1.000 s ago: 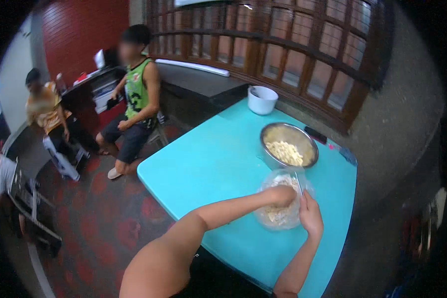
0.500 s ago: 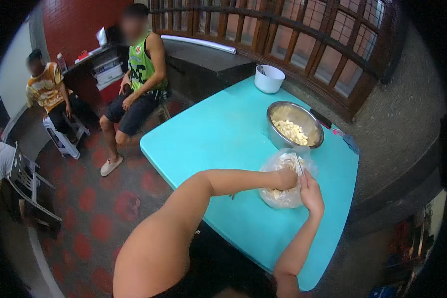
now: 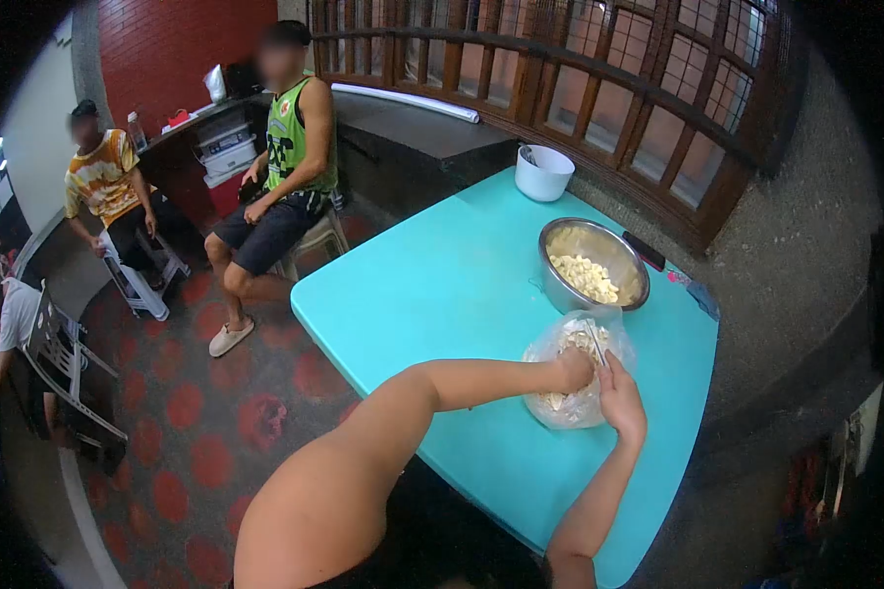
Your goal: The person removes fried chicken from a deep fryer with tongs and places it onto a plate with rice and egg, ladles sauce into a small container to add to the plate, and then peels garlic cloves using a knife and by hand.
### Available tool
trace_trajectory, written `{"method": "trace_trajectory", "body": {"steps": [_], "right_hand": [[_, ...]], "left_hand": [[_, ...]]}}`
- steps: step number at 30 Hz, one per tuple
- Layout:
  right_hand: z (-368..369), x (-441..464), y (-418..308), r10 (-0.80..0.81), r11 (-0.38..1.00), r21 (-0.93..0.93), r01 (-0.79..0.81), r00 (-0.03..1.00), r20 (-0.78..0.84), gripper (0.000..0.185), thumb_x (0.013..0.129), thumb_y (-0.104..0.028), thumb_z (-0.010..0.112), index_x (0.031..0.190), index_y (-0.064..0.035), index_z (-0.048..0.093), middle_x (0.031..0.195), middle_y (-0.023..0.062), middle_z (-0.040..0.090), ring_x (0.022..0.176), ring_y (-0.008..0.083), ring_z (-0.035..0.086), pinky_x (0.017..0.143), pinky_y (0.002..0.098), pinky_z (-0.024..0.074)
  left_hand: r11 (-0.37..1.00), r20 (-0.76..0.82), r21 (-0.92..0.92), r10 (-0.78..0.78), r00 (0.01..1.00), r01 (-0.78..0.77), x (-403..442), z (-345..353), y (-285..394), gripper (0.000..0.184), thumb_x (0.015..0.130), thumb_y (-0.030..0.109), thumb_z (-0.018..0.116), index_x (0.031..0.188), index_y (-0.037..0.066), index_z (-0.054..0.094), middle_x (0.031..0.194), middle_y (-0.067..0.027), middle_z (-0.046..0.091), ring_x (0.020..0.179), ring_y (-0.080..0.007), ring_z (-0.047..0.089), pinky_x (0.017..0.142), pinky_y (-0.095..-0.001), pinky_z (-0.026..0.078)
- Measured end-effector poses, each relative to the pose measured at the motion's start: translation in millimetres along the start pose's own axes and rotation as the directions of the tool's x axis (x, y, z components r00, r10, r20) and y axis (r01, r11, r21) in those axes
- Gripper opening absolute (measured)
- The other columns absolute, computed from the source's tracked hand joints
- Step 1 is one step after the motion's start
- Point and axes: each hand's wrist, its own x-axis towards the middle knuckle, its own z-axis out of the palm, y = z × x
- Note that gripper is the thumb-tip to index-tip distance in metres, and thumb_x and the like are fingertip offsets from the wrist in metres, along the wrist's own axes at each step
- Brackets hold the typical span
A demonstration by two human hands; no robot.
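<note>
A clear plastic bag (image 3: 558, 412) full of pale, off-white pieces rests on the turquoise table (image 3: 413, 285). My left hand (image 3: 576, 371) is down in the mouth of this bag, its fingers curled closed among the pieces; what they grip is hidden. Beside it, at the bag's right edge, my right hand (image 3: 622, 398) is closed on a knife (image 3: 596, 338), with the thin blade pointing up and away over the bag. Just beyond the bag stands a metal bowl (image 3: 627, 257) partly filled with pale yellow chopped pieces (image 3: 584, 278).
A white bowl (image 3: 544, 175) stands at the table's far corner. Behind the metal bowl lies a dark-handled knife (image 3: 645, 250). One person in a green jersey (image 3: 288, 137) sits left of the table, another in a patterned shirt (image 3: 105, 177) farther back. A white chair (image 3: 54, 344) is at far left.
The camera view has shifted, so the whole scene sits slightly lower and to the right. Both hands stay at the bag, and the knife tilts a little more to the left.
</note>
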Motion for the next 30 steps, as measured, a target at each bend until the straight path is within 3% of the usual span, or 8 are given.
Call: {"method": "trace_trajectory", "body": {"steps": [9, 12, 14, 17, 19, 23, 26, 30], "right_hand": [[4, 3, 10, -0.07, 0.996, 0.057, 0.07, 0.998, 0.0, 0.041, 0.094, -0.02, 0.041, 0.129, 0.0022, 0.045, 0.124, 0.0235, 0.053, 0.116, 0.0344, 0.051, 0.098, 0.0354, 0.0374], [3, 3, 10, -0.056, 0.997, 0.054, 0.056, 0.998, -0.002, 0.042, 0.094, -0.02, 0.042, 0.129, 0.0026, 0.045, 0.125, 0.0232, 0.053, 0.117, 0.0338, 0.05, 0.099, 0.0351, 0.0367], [4, 3, 10, -0.072, 0.996, 0.056, 0.071, 0.997, 0.003, 0.043, 0.094, -0.021, 0.042, 0.129, 0.0021, 0.044, 0.125, 0.023, 0.052, 0.118, 0.0338, 0.049, 0.1, 0.0355, 0.0362], [9, 6, 16, -0.121, 0.993, 0.016, 0.121, 0.992, -0.032, 0.045, 0.092, -0.023, 0.043, 0.13, 0.0008, 0.044, 0.125, 0.0228, 0.052, 0.119, 0.0342, 0.048, 0.101, 0.0367, 0.0354], [7, 4, 14, -0.058, 0.998, -0.024, 0.058, 0.998, -0.004, 0.045, 0.092, -0.025, 0.043, 0.13, -0.0005, 0.044, 0.125, 0.0229, 0.051, 0.117, 0.0356, 0.049, 0.1, 0.0378, 0.0364], [-2, -4, 12, 0.019, 1.0, -0.02, -0.02, 1.0, -0.021, 0.045, 0.091, -0.024, 0.044, 0.13, -0.002, 0.044, 0.124, 0.0232, 0.052, 0.114, 0.0375, 0.051, 0.097, 0.0394, 0.039], [2, 0, 5, 0.008, 1.0, -0.018, -0.008, 1.0, 0.009, 0.044, 0.091, -0.023, 0.043, 0.131, -0.0026, 0.044, 0.123, 0.0231, 0.053, 0.112, 0.0375, 0.051, 0.096, 0.0402, 0.0399], [4, 2, 6, 0.021, 1.0, -0.008, -0.021, 1.0, 0.012, 0.044, 0.091, -0.023, 0.043, 0.13, -0.0032, 0.044, 0.122, 0.0229, 0.053, 0.111, 0.0375, 0.052, 0.095, 0.0406, 0.0405]], "left_hand": [[0.996, 0.106, -0.068, -0.05, 0.993, 0.057, -1, -7, 1, 0.024, 0.081, 0.016, 0.051, 0.097, 0.003, 0.063, 0.094, -0.0165, 0.066, 0.088, -0.0299, 0.065, 0.07, -0.0424, 0.051], [0.992, 0.093, -0.128, 0.003, 0.996, 0.009, -7, -16, 1, 0.021, 0.08, 0.014, 0.051, 0.092, 0.005, 0.065, 0.098, -0.018, 0.065, 0.093, -0.0325, 0.063, 0.077, -0.0427, 0.05], [0.999, -0.069, -0.043, 0.029, 0.997, -0.032, 5, 25, -9, 0.022, 0.079, 0.014, 0.052, 0.094, 0.006, 0.065, 0.103, -0.0189, 0.063, 0.099, -0.0344, 0.06, 0.083, -0.0436, 0.048], [1.0, 0.026, -0.03, -0.004, 1.0, 0.004, 4, 25, -7, 0.028, 0.078, 0.014, 0.052, 0.103, 0.006, 0.063, 0.11, -0.0197, 0.061, 0.109, -0.0362, 0.055, 0.094, -0.0451, 0.042], [0.979, -0.271, -0.193, 0.019, 0.962, -0.074, 9, 65, -15, 0.027, 0.075, 0.01, 0.054, 0.1, 0.005, 0.063, 0.108, -0.0184, 0.062, 0.101, -0.0365, 0.059, 0.089, -0.0451, 0.045], [0.988, 0.024, -0.154, 0.019, 1.0, -0.015, -13, -14, 1, 0.027, 0.073, 0.006, 0.054, 0.099, 0.004, 0.061, 0.102, -0.0181, 0.063, 0.09, -0.0373, 0.062, 0.082, -0.0451, 0.048], [0.973, -0.028, -0.233, -0.01, 1.0, 0.003, -6, 11, -5, 0.031, 0.072, 0.007, 0.055, 0.102, 0.001, 0.06, 0.105, -0.0194, 0.061, 0.098, -0.0359, 0.059, 0.089, -0.0453, 0.044], [0.986, -0.284, -0.134, 0.057, 0.957, -0.098, -11, 8, -10, 0.024, 0.078, 0.011, 0.053, 0.099, 0.001, 0.063, 0.104, -0.0201, 0.062, 0.098, -0.0354, 0.06, 0.085, -0.0449, 0.047]]}}
